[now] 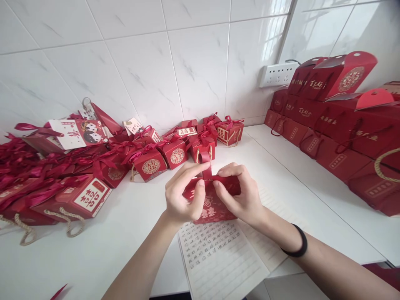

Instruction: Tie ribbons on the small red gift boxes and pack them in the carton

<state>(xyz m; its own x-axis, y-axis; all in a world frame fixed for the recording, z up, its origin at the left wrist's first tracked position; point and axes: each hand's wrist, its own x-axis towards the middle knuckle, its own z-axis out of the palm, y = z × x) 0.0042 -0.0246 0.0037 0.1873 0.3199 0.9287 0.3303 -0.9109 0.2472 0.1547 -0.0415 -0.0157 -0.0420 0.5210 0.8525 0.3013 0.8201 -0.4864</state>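
Observation:
A small red gift box (215, 208) with pale printed characters stands over an open notebook. A red ribbon loop (205, 162) rises from its top edge. My left hand (185, 193) curls round the box's left side, with its index finger against the ribbon and its thumb on the front face. On the other side, my right hand (239, 191) pinches the top edge, thumb in front and fingers behind. Both hands partly cover the box. Handwritten lines fill part of the notebook (228, 266) beneath.
Several ribbon-tied red boxes (150, 166) crowd the left and back of the white table (131, 233). At the right, larger red cartons (331, 121) are stacked against the wall, near a white power strip (277, 75). A red ribbon scrap (58, 292) lies at front left.

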